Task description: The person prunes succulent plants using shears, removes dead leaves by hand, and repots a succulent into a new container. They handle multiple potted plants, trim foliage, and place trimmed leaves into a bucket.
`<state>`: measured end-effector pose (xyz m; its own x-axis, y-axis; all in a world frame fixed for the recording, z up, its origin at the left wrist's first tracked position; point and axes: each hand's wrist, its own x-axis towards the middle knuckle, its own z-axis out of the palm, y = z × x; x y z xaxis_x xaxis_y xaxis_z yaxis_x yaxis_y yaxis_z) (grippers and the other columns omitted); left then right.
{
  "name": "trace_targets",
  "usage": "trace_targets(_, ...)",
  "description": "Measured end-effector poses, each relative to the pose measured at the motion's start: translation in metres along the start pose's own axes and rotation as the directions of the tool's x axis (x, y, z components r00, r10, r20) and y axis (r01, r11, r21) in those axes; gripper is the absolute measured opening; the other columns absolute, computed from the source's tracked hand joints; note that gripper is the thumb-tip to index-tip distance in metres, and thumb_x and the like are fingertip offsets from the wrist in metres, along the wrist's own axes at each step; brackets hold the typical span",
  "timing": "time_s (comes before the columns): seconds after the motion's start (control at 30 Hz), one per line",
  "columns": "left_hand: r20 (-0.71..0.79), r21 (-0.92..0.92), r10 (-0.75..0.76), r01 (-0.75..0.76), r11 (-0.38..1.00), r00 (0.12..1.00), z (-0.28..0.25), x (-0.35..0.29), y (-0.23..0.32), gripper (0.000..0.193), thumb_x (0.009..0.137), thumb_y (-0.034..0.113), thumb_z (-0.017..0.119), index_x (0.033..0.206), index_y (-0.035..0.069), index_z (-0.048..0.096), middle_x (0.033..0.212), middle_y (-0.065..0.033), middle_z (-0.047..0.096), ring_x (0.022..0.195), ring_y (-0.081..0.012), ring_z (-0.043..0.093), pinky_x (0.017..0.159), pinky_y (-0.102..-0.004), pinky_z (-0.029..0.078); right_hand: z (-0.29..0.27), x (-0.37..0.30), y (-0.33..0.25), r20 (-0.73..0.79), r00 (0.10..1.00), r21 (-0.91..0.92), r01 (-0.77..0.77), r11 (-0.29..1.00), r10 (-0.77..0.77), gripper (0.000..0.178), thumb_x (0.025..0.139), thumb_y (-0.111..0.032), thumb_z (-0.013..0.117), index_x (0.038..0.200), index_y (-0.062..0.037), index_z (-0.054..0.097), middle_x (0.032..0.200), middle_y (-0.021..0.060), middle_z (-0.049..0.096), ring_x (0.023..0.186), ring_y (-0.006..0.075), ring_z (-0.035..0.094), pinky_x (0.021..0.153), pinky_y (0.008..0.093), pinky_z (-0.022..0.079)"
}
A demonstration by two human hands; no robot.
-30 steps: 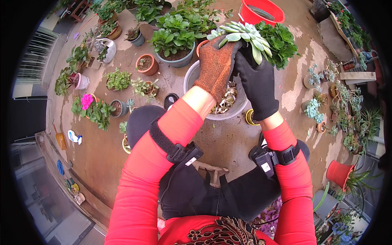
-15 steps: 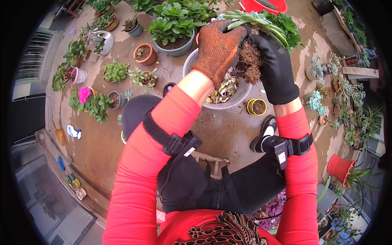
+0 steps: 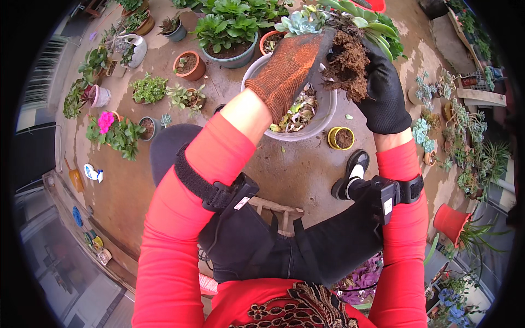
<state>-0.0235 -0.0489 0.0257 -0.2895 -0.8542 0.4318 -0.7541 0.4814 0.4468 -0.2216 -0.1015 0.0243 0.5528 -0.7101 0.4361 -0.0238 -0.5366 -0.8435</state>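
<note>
Above a pale plastic tub [image 3: 332,112], I hold up a succulent [image 3: 374,27] with thick green leaves and a brown root ball [image 3: 350,65] of crumbly soil. My left hand [image 3: 292,71], in an orange-brown knit glove, is closed at the left side of the roots, its fingertips partly hidden. My right hand [image 3: 385,90], in a black glove, curls round the right side of the root ball below the leaves. A blue-green rosette [image 3: 302,23] shows just beyond my left fingers. Withered leaves [image 3: 302,112] lie in the tub.
A small yellow pot [image 3: 341,139] of soil stands right of the tub, near my shoe. Farther left are a terracotta pot [image 3: 190,65], a large leafy potted plant [image 3: 229,33] and a pink-flowered plant [image 3: 112,131]. Several succulents [image 3: 465,126] line the right side.
The plant has tilted, showing more of its roots and the blue-green rosette. My left hand has shifted a little left and down; my right hand has turned slightly outward.
</note>
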Motion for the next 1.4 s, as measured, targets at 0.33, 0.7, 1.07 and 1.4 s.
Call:
trace_targets(0.33, -0.143, -0.672, -0.341, 0.162, 0.723, 0.929, 0.016, 0.008, 0.007, 0.048, 0.08, -0.003, 0.062, 0.128, 0.004, 0.06, 0.119, -0.0164, 0.065, 0.101, -0.031, 0.068, 0.081, -0.0348, 0.058, 0.007, 0.003, -0.004, 0.045, 0.968, 0.462, -0.237, 0.855, 0.245, 0.05, 0.09, 0.008, 0.061, 0.138, -0.0004, 0.051, 0.127, 0.011, 0.064, 0.11, 0.0195, 0.065, 0.096, 0.0344, 0.055)
trace_targets(0.7, -0.228, -0.664, -0.549, 0.284, 0.692, 0.804, 0.014, 0.022, 0.021, 0.037, 0.083, 0.026, 0.079, 0.11, 0.003, 0.071, 0.121, -0.0213, 0.056, 0.115, -0.0331, 0.056, 0.1, -0.0429, 0.046, 0.019, 0.006, -0.002, -0.114, 0.993, -0.063, -0.044, 0.997, 0.036, 0.028, 0.1, -0.004, 0.047, 0.125, 0.0021, 0.06, 0.113, 0.0105, 0.068, 0.097, 0.0178, 0.067, 0.086, 0.0324, 0.054)
trace_targets(1.07, 0.007, -0.969, -0.571, 0.148, 0.2, 0.821, 0.014, 0.023, 0.033, 0.042, 0.087, 0.002, 0.06, 0.129, 0.001, 0.059, 0.118, -0.0174, 0.066, 0.099, -0.0298, 0.067, 0.088, -0.0328, 0.055, 0.041, 0.0, -0.018, -0.218, 0.885, 0.237, -0.361, 0.902, 0.411, 0.026, 0.098, -0.014, 0.06, 0.115, 0.005, 0.063, 0.106, 0.007, 0.07, 0.092, 0.0118, 0.062, 0.081, 0.0305, 0.051)
trace_targets(1.4, -0.153, -0.814, -0.541, 0.205, 0.544, 0.827, 0.029, 0.019, 0.02, 0.035, 0.085, 0.003, 0.058, 0.12, 0.005, 0.063, 0.112, -0.0112, 0.069, 0.102, -0.0285, 0.067, 0.087, -0.0351, 0.053, 0.046, -0.001, -0.013, -0.2, 0.926, -0.005, -0.328, 0.945, 0.321, 0.029, 0.096, -0.011, 0.06, 0.119, 0.0054, 0.062, 0.11, 0.0108, 0.07, 0.097, 0.0149, 0.064, 0.087, 0.0315, 0.05)
